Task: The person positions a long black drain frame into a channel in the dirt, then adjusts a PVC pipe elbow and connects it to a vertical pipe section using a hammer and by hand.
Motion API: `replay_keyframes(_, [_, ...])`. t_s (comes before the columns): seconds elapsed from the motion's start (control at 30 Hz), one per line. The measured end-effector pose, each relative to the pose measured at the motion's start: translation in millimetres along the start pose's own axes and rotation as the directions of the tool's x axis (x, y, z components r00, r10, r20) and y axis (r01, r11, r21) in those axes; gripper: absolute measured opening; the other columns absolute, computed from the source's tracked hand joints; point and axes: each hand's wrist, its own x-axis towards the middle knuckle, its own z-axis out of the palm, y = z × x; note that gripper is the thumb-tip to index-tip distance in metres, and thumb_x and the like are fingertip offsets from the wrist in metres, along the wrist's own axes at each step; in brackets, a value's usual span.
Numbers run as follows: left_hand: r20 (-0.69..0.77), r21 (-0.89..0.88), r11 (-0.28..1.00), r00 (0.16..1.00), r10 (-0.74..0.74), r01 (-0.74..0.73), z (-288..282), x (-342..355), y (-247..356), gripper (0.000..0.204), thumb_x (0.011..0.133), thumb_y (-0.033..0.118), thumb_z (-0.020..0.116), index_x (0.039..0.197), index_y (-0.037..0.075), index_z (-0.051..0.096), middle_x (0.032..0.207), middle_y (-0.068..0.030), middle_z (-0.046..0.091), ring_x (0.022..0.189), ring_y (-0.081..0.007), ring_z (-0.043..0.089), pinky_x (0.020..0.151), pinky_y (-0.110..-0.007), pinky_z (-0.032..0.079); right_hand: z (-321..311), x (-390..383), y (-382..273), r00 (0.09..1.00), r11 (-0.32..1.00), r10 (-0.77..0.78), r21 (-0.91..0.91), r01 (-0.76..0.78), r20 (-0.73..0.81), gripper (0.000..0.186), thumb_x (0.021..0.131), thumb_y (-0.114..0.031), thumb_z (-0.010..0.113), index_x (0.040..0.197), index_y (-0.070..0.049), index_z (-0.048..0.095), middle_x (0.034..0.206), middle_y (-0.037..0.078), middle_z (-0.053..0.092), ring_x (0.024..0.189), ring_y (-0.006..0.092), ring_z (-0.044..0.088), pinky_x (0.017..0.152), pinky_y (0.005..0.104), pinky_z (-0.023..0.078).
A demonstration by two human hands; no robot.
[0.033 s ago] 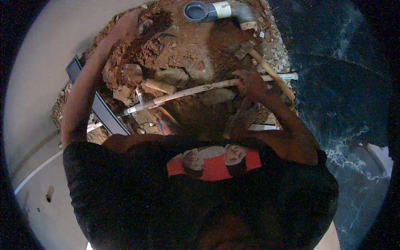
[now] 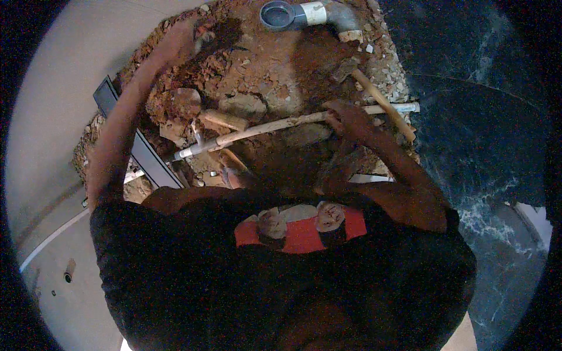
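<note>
My left hand (image 2: 186, 36) reaches to the upper left, down at loose brown soil (image 2: 211, 67). Its fingers curl round something reddish and pale that I cannot make out. My right hand (image 2: 349, 120) is closed round a long, dirt-smeared white pipe (image 2: 281, 124), which slants across the dug ground. Just right of that hand lies a hammer (image 2: 383, 104) with a wooden handle crossing over the pipe's right end. A short wooden handle (image 2: 225, 120) rests on the soil left of the middle, beside a rounded brown lump (image 2: 185, 101).
A grey pipe elbow (image 2: 342, 19) with a wide round opening stands at the far edge. Dark marbled slabs (image 2: 468, 134) border the dig on the right, a pale wall (image 2: 70, 88) on the left. A framed flat strip (image 2: 152, 158) lies under my left forearm.
My left hand and forearm have shifted very slightly. My right hand stays on the pipe.
</note>
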Motion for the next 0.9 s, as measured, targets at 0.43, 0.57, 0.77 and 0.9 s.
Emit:
replay_keyframes(0.43, [0.217, -0.116, 0.977, 0.964, -0.153, 0.181, 37, -47, 81, 0.050, 0.075, 0.002, 0.056, 0.124, 0.002, 0.049, 0.110, -0.0248, 0.058, 0.109, -0.0400, 0.053, 0.092, -0.047, 0.043, 79, -20, -32, 1.000, 0.914, 0.014, -0.406, -0.007, 0.014, 0.062, 0.069, -0.032, 0.075, 0.123, -0.012, 0.051, 0.116, 0.012, 0.055, 0.104, 0.0314, 0.055, 0.084, 0.0431, 0.046])
replay_keyframes(0.57, [0.078, -0.200, 0.976, 0.994, -0.076, 0.090, 31, -29, 80, 0.046, 0.078, 0.004, 0.057, 0.123, 0.001, 0.049, 0.113, -0.0253, 0.057, 0.109, -0.0415, 0.054, 0.091, -0.047, 0.044, 72, -25, -38, 0.998, 0.957, 0.021, -0.291, -0.005, 0.052, 0.063, 0.068, -0.035, 0.076, 0.121, -0.010, 0.051, 0.114, 0.011, 0.056, 0.104, 0.0283, 0.055, 0.086, 0.0408, 0.045])
replay_keyframes(0.77, [-0.327, -0.236, 0.969, 0.933, -0.152, 0.075, -58, 28, 65, 0.047, 0.081, 0.019, 0.065, 0.124, 0.007, 0.051, 0.119, -0.0250, 0.055, 0.114, -0.0401, 0.051, 0.095, -0.045, 0.043, -28, 8, -17, 0.990, 0.917, 0.108, 0.376, -0.134, 0.089, 0.065, 0.067, -0.040, 0.078, 0.118, -0.008, 0.052, 0.110, 0.010, 0.057, 0.104, 0.0237, 0.055, 0.088, 0.0373, 0.044])
replay_keyframes(0.9, [-0.743, 0.367, 0.930, 0.611, 0.273, 0.032, -145, 90, 37, 0.055, 0.083, 0.024, 0.067, 0.132, 0.011, 0.045, 0.129, -0.0249, 0.047, 0.122, -0.0386, 0.044, 0.103, -0.045, 0.034, -148, 76, 21, 0.955, 0.969, 0.171, 0.218, -0.119, -0.242, 0.062, 0.068, -0.039, 0.079, 0.114, -0.007, 0.054, 0.109, 0.009, 0.059, 0.103, 0.0193, 0.055, 0.089, 0.0335, 0.044])
